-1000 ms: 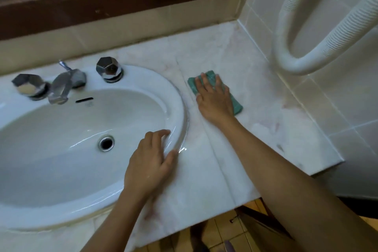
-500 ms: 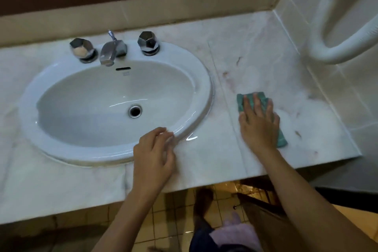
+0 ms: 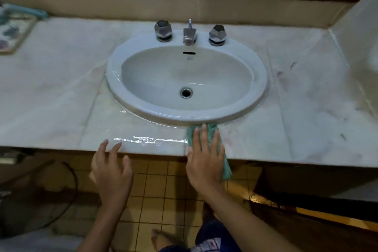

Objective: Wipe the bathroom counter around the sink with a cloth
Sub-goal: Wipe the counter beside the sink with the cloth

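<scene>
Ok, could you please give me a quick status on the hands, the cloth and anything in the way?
Right hand flat on cloth, front counter strip below sink. Left hand open at counter edge, holding nothing. Path leftward clear.

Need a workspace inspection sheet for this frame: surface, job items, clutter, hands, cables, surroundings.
Surface: marble counter, reddish marks right of sink, wet glare at front edge.
Job's things: green cloth on front strip, touching sink rim.
Clutter: patterned item far left.
Grippers: right hand flat on cloth; left hand open, fingertips at counter edge.
Cables: dark cord under counter, left.
Surroundings: two knobs, spout, tiled floor.
</scene>
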The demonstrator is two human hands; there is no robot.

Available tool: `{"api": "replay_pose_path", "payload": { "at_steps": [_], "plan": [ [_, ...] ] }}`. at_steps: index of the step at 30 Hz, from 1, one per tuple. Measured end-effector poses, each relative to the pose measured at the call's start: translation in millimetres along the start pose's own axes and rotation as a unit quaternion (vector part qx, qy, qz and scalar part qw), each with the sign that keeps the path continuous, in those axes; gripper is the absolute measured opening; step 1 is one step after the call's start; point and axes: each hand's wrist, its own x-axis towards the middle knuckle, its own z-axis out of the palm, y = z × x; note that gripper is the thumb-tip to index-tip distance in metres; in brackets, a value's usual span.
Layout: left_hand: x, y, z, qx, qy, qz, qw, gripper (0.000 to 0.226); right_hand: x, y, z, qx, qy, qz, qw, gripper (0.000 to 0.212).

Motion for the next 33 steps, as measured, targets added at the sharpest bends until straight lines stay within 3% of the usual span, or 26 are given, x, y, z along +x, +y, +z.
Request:
{"api": "replay_pose_path", "payload": {
  "at_steps": [3, 5, 9, 12, 15, 19, 22, 27, 33],
  "plan": [
    [22.3, -31.9, -10.5, 0.022, -0.015, 0.013, 1.0, 0.04, -3.5, 21.3, -2.4, -0.043, -0.026, -0.11, 0.993, 0.059],
    [34.4, -47.1, -15.3, 0.039, -0.041, 0.035, 0.998, 0.044, -3.0, 60.0, -9.0, -0.065, -0.013, -0.114, 0.991, 0.058],
    [41.8, -66.6, -17.2, 0.055, -0.094, 0.069, 0.992, 0.056, 6.2, 95.5, -24.5, -0.04, 0.032, 0.066, 0.996, 0.063],
    [46.4, -75.6, -20.5, 0.074, -0.12, 0.089, 0.986, 0.067, 16.1, 51.0, -16.5, -0.013, 0.067, 0.168, 0.983, 0.059],
    [49.3, -80.3, -24.6, 0.067, -0.144, 0.092, 0.983, 0.071, 16.4, -17.9, 0.0, 0.008, 0.069, 0.208, 0.976, 0.06],
    [53.8, -88.8, -30.5, 0.01, -0.174, 0.1, 0.98, 0.07, 6.1, -104.2, 26.9, 0.044, 0.066, 0.172, 0.982, 0.064],
    [56.1, -98.2, -45.5, -0.065, -0.179, 0.098, 0.977, 0.056, 0.7, -158.4, 37.4, 0.047, 0.049, 0.131, 0.989, 0.069],
    [58.4, -126.6, -81.0, -0.161, -0.072, 0.082, 0.981, 0.037, 16.1, -233.4, 52.3, 0.031, 0.006, 0.009, 0.999, 0.065],
    [93.6, -165.1, -116.0, -0.158, -0.014, 0.012, 0.987, 0.031, 65.1, -285.8, 62.6, 0.028, -0.016, -0.057, 0.998, 0.063]
  ]
}}
